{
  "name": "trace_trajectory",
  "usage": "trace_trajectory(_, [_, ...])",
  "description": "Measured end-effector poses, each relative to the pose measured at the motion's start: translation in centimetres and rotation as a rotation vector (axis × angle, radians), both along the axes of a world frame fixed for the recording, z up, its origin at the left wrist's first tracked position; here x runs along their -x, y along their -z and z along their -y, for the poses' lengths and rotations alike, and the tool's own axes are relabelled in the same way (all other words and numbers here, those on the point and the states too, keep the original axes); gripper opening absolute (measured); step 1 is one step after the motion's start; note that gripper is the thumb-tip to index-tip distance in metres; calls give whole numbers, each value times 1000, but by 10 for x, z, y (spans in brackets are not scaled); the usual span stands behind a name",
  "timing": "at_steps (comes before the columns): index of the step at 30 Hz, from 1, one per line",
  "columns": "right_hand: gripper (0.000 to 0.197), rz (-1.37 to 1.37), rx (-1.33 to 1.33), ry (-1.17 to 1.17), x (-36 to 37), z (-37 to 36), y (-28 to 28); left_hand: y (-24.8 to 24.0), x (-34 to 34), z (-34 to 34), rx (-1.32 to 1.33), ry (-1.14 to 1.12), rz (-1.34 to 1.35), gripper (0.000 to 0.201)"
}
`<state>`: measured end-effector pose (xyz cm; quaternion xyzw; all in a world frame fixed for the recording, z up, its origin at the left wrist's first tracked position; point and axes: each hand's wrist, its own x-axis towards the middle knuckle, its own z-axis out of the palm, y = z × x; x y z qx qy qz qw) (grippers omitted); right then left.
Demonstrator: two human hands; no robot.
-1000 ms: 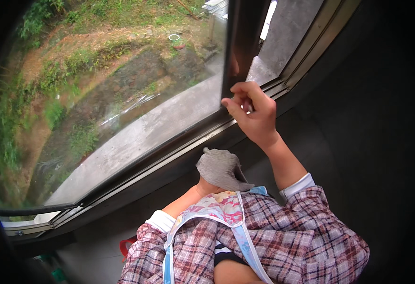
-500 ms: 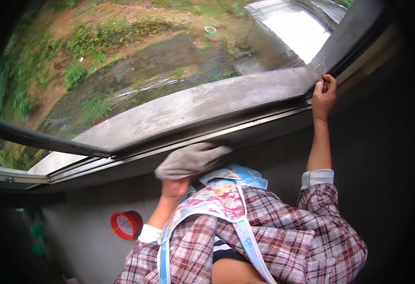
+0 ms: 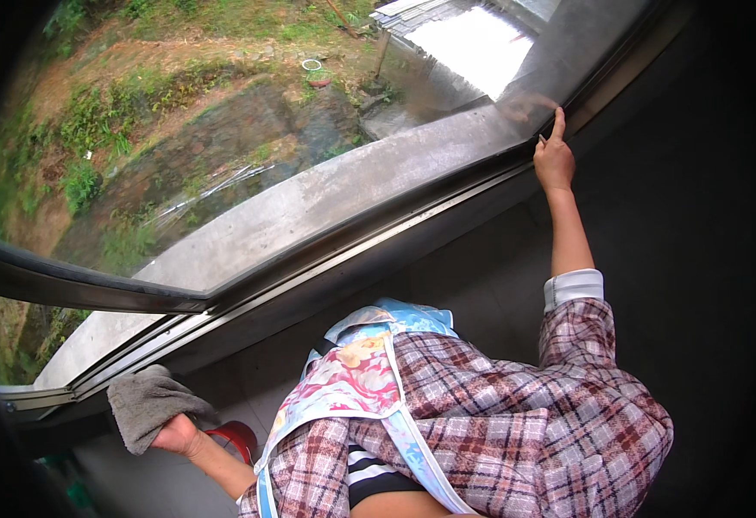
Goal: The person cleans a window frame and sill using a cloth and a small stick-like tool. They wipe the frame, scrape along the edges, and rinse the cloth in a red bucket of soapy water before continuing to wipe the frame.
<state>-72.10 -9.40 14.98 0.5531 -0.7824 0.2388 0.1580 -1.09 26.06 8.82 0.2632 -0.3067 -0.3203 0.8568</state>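
- Head view: R hand (image 3: pixel 553 160) is reaching up w/ arm fully stretched, index finger pointing along the dark window frame (image 3: pixel 481 177) at the pane's upper right corner; other fingers are curling in, nothing held.
- L hand (image 3: pixel 177 434) is gripping a grey cloth (image 3: pixel 145 404), fingers clenched on its lower edge; cloth is pressing against the lower-left end of the window track (image 3: pixel 119 367), just below the sill.
- Red round object (image 3: pixel 236 436) is sitting just beside L wrist, partly hidden; can't tell what it is.
- Person is wearing a plaid shirt (image 3: pixel 516 432) w/ floral apron (image 3: pixel 352 384) over it, white cuff showing at R sleeve.
- Glass pane (image 3: pixel 248 129) is showing a concrete ledge (image 3: pixel 326 194) outside, grass and dirt slope beyond.
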Motion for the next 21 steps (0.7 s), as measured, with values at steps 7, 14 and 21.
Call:
trace_trajectory(7, [85, -25, -115, 74, -3, -5, -2, -41, -11, 37, -34, -297, -91, 43])
trace_trajectory(14, [86, 43, -123, 63, 0, 2, -9, -15, -61, 102, -186, -374, -141, 60])
trace_trajectory(21, [89, 25, -156, 108, 8, 10, -3, -57, -22, 172, 180, 608, 25, 51])
